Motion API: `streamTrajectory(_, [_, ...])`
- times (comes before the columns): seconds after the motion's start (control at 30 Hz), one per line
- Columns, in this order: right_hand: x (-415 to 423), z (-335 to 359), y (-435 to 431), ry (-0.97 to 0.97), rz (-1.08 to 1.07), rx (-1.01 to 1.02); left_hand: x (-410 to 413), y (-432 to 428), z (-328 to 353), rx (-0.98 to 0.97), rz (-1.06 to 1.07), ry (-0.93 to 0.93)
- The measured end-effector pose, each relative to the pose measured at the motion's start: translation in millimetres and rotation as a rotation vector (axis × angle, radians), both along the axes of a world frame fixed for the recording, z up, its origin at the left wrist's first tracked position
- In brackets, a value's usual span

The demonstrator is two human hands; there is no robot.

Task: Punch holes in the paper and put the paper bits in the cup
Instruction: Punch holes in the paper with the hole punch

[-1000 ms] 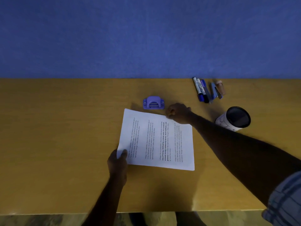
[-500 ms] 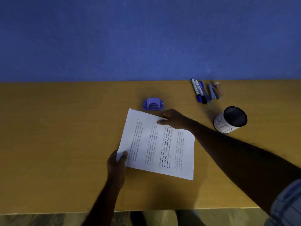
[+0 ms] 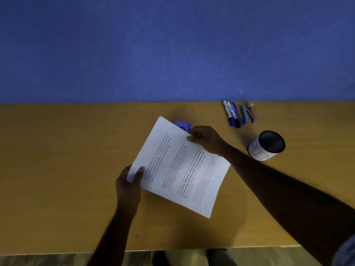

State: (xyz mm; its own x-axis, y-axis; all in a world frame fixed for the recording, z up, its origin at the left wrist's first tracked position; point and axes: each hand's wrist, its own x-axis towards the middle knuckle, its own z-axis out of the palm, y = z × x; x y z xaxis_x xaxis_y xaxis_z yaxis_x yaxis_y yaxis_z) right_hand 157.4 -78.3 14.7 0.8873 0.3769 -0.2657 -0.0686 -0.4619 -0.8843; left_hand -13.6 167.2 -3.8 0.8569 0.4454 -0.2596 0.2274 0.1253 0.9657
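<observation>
Paper (image 3: 178, 166) newly askew, left hand (image 3: 128, 187) pinching near corner, right hand (image 3: 207, 141) far edge.

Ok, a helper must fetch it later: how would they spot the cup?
On the yellow-brown table below the blue wall, look right, just nearer than the markers. The cup stands there alone. Unlike the slim markers, it is wide, with black mesh inside and a white wrap with handwritten letters.

I get a dim, bluish picture: the paper (image 3: 172, 169) casts a soft shadow on the table (image 3: 57, 169), its print is blurred, and the edges bow with wide-angle distortion.
</observation>
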Motion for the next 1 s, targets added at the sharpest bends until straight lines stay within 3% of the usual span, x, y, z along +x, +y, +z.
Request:
streamTrajectory(0.2, [-24, 5, -16, 0.076, -0.247, 0.233, 10, -20, 18, -0.218, -0.064, -0.106])
streamTrajectory(0.37, [-45, 3, -28, 0.126, -0.352, 0.343, 8, -40, 15, -0.009, -0.167, -0.11])
streamTrajectory(0.53, [-57, 15, -44, -0.028, -0.324, 0.379, 29, -40, 36, 0.234, -0.233, -0.209])
streamTrajectory(0.77, [-74, 29, -51, -0.138, -0.361, 0.522, 59, -49, 60, 0.258, -0.31, -0.282])
streamTrajectory(1.0, [-84, 30, -49, -0.125, -0.375, 0.435, 56, -67, 58, 0.214, -0.28, -0.254])
